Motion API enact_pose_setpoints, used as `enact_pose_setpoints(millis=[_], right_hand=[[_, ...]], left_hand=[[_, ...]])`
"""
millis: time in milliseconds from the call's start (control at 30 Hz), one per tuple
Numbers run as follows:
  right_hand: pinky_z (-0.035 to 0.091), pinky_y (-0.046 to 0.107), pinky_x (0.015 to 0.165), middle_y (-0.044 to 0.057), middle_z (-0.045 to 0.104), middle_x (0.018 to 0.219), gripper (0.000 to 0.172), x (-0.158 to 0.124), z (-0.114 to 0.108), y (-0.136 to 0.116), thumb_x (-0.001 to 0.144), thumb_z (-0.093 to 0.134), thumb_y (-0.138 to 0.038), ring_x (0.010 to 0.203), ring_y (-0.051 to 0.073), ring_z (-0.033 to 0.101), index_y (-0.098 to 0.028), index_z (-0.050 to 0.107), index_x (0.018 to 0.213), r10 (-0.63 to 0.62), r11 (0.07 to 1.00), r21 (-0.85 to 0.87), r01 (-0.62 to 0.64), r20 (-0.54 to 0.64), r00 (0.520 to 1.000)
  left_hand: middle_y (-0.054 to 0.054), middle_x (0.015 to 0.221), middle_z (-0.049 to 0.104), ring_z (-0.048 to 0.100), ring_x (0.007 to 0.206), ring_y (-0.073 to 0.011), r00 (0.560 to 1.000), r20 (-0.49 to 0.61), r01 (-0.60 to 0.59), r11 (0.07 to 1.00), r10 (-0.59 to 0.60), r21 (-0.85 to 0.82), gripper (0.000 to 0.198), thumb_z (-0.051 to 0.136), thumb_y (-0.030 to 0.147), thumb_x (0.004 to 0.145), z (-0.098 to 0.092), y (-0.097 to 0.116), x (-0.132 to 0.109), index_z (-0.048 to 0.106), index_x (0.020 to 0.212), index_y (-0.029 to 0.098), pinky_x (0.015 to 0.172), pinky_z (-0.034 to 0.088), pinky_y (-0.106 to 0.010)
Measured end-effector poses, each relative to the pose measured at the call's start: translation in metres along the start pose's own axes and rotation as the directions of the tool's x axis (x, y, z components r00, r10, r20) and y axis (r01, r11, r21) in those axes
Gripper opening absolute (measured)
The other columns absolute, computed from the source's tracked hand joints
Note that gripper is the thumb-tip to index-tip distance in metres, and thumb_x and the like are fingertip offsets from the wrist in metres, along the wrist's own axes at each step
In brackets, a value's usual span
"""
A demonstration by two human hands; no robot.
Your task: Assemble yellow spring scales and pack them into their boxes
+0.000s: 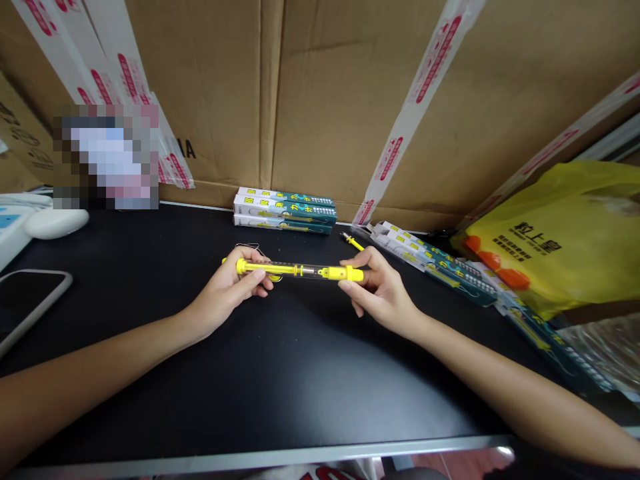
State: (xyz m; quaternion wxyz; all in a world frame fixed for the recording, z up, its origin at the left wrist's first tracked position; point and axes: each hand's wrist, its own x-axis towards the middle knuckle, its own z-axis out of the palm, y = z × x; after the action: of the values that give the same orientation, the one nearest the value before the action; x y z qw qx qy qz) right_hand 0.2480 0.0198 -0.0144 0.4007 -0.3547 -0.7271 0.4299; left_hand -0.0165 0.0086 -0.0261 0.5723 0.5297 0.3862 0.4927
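A yellow and clear tube-shaped tool (299, 271) lies level between my two hands, just above the black table (280, 373). My left hand (231, 288) pinches its left yellow end, fingers closed round it. The right yellow cap sits between the closed fingertips of my right hand (381, 291). A thin wire loop (249, 247) shows just behind my left hand.
A short stack of narrow printed boxes (284, 210) lies at the back by the taped cardboard wall (320, 93). More such boxes (440, 263) trail right toward a yellow plastic bag (565, 233). A small yellow part (353, 241) lies behind my right hand. A phone (27, 300) rests at left.
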Motion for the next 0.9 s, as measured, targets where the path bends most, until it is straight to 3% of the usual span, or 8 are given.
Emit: enact_pose_setpoints(millis=[100, 200, 367, 567, 900], right_hand=[[0.031, 0.019, 0.038, -0.007, 0.048, 0.059, 0.025, 0.0013, -0.0015, 0.0005, 0.085, 0.066, -0.034, 0.04, 0.006, 0.04, -0.021, 0.047, 0.094, -0.041, 0.996, -0.077, 0.037, -0.045, 0.998], [0.037, 0.023, 0.047, -0.003, 0.05, 0.068, 0.021, 0.0042, -0.004, 0.0003, 0.081, 0.07, -0.031, 0.052, 0.008, 0.043, -0.019, 0.056, 0.092, -0.17, 0.959, -0.245, 0.145, -0.087, 0.982], [0.045, 0.028, 0.062, 0.004, 0.051, 0.086, 0.017, 0.0075, -0.0075, 0.0018, 0.079, 0.072, -0.025, 0.077, 0.016, 0.051, -0.019, 0.062, 0.091, -0.338, 0.877, -0.381, 0.292, -0.057, 0.94], [0.047, 0.027, 0.061, 0.004, 0.052, 0.09, 0.017, 0.0055, -0.0052, 0.0067, 0.081, 0.07, -0.022, 0.078, 0.016, 0.054, -0.021, 0.057, 0.093, -0.279, 0.93, -0.266, 0.255, -0.054, 0.959], [0.039, 0.024, 0.05, 0.0, 0.052, 0.078, 0.019, 0.0032, -0.0034, 0.0097, 0.083, 0.068, -0.028, 0.057, 0.01, 0.048, -0.022, 0.052, 0.092, -0.15, 0.972, -0.188, 0.14, -0.042, 0.988]], left_hand=[[-0.001, 0.097, 0.057, 0.06, 0.08, -0.0114, 1.0, 0.006, -0.006, 1.0, 0.006, 0.007, 0.025, 0.066, 0.034, 0.084, -0.0007, -0.0016, 0.0005, 0.05, 0.096, 0.019, 0.071, 0.05, -0.026], [-0.001, 0.098, 0.057, 0.059, 0.08, -0.0109, 1.0, 0.011, -0.018, 1.0, 0.017, 0.015, 0.023, 0.064, 0.034, 0.085, -0.0014, -0.003, 0.0011, 0.05, 0.097, 0.019, 0.072, 0.05, -0.025], [-0.001, 0.1, 0.057, 0.059, 0.08, -0.0104, 1.0, 0.011, -0.019, 1.0, 0.019, 0.024, 0.022, 0.063, 0.033, 0.086, -0.0019, -0.0027, 0.0011, 0.049, 0.096, 0.019, 0.071, 0.05, -0.025], [-0.001, 0.101, 0.056, 0.059, 0.081, -0.0108, 1.0, 0.01, -0.027, 0.999, 0.026, 0.029, 0.023, 0.064, 0.032, 0.085, -0.0015, -0.0019, 0.0011, 0.049, 0.096, 0.019, 0.071, 0.05, -0.025], [-0.001, 0.097, 0.056, 0.059, 0.08, -0.0105, 1.0, 0.003, -0.015, 0.999, 0.015, 0.034, 0.021, 0.063, 0.031, 0.086, -0.002, -0.0042, 0.0026, 0.05, 0.096, 0.019, 0.071, 0.05, -0.025]])
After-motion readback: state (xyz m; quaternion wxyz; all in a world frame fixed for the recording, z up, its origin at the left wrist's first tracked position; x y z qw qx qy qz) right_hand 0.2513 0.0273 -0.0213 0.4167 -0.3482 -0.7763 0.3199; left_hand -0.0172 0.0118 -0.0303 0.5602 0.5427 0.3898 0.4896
